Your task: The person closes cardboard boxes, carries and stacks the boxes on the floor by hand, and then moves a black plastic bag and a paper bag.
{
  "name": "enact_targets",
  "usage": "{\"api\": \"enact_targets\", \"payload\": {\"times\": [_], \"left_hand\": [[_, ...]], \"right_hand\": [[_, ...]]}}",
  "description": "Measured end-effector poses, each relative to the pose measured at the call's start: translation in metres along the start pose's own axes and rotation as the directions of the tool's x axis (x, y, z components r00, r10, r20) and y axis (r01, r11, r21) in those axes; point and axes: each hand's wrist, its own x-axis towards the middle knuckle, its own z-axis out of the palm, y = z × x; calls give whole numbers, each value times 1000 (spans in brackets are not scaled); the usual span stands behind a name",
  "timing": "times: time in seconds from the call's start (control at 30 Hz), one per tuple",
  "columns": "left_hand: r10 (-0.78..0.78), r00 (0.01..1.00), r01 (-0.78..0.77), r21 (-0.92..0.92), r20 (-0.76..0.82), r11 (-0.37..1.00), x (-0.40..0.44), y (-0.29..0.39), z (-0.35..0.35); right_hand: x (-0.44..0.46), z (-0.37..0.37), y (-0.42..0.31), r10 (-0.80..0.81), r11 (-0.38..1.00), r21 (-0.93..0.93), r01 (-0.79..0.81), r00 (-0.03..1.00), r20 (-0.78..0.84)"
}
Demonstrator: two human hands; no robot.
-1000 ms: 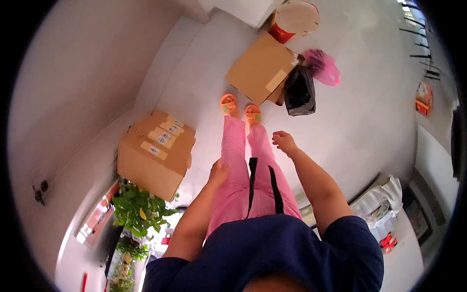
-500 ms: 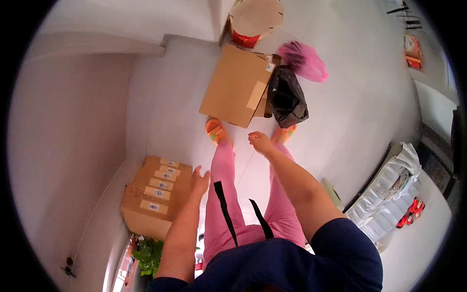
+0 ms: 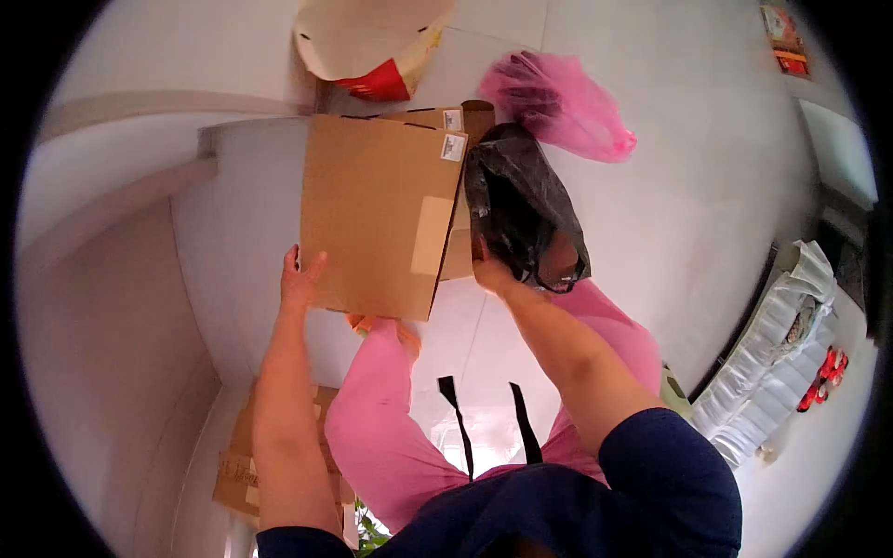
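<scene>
A flat brown cardboard box (image 3: 372, 214) lies in front of me, on top of other cardboard. My left hand (image 3: 303, 277) is at its lower left corner, fingers apart, with nothing in its grasp. Beside the cardboard on the right, my right hand (image 3: 491, 272) is next to a black plastic bag (image 3: 521, 200); its fingers are partly hidden by the bag and cardboard edge, so their grip cannot be made out. A pink plastic bag (image 3: 563, 102) lies beyond the black one.
An open white and red container (image 3: 372, 46) stands at the top. Another cardboard box (image 3: 240, 474) is at the lower left. White padded wrapping (image 3: 763, 363) and a red item (image 3: 824, 379) lie on the right. My legs are bent below the flat box.
I have bent down closer to the cardboard and bags. My left hand has moved from near the taped box to the flat box, and my right hand has reached the black bag.
</scene>
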Motion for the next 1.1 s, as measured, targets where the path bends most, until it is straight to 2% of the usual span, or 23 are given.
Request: {"api": "enact_targets", "payload": {"times": [0.07, 0.1, 0.17, 0.2, 0.27, 0.37, 0.5, 0.57, 0.6, 0.67, 0.7, 0.77, 0.8, 0.87, 0.9, 0.97, 1.0, 1.03, 1.07, 1.1], "left_hand": [[-84, 986, 118, -253, 143, 960, -1, 40, -2], [-81, 986, 116, -247, 147, 962, 6, 35, 4], [-86, 975, 164, -400, 205, 902, 20, 18, 9], [-88, 974, 165, -394, 207, 904, 18, 21, 11], [-106, 958, 232, -505, 266, 832, 7, 25, 13], [-103, 969, 194, -432, 226, 881, 2, 7, 43], [-91, 973, 174, -411, 214, 895, -13, 26, 49], [-58, 959, 222, -614, 276, 757, -4, 27, 46], [-59, 959, 223, -615, 276, 756, 2, 26, 45], [-93, 906, 419, -843, 413, 338, 19, 26, 41], [-92, 906, 418, -843, 413, 338, 25, 23, 43], [-119, 839, 538, -773, 532, 335, 35, 11, 49], [-125, 838, 539, -772, 531, 336, 34, 15, 50], [-184, 887, 461, -789, 424, 406, 29, 22, 53], [-189, 886, 464, -787, 424, 406, 31, 15, 51], [-66, 883, 450, -795, 466, 407, 36, -2, 47], [-70, 881, 455, -793, 469, 405, 36, -5, 46], [-23, 895, 401, -783, 445, 475, 37, -8, 45], [27, 907, 341, -769, 421, 540, 37, -11, 42], [20, 908, 343, -769, 419, 539, 36, -5, 40]], "right_hand": [[33, 10, 17, -11, 1000, 15, 12, 995, -99], [48, 19, 23, -21, 1000, 17, 24, 987, -158], [63, 30, 31, -22, 999, 29, 29, 974, -226], [67, 38, 33, -21, 999, 38, 32, 968, -251], [71, 51, 38, -13, 998, 62, 33, 955, -296], [72, 49, 48, 9, 994, 107, 29, 941, -338], [77, 13, 87, 62, 980, 198, 3, 945, -322], [86, -1, 106, 81, 972, 233, -11, 952, -295], [94, -2, 112, 83, 970, 242, -10, 953, -291], [114, 11, 118, 72, 970, 243, 6, 948, -311], [125, 23, 119, 64, 974, 225, 14, 940, -334], [139, 45, 117, 81, 986, 167, -20, 927, -365], [143, 56, 114, 96, 990, 135, -48, 923, -373], [139, 64, 105, 115, 991, 103, -82, 921, -373], [124, 43, 84, 68, 977, 213, -6, 956, -285], [82, -7, 36, 156, 964, 253, -87, 950, -269], [59, -35, 9, 200, 954, 273, -127, 945, -260], [74, -33, 22, 117, 931, 348, -113, 993, 10], [89, -26, 33, 1, 898, 423, -120, 963, 271], [110, -4, 49, -212, 805, 587, -92, 878, 429]]}}
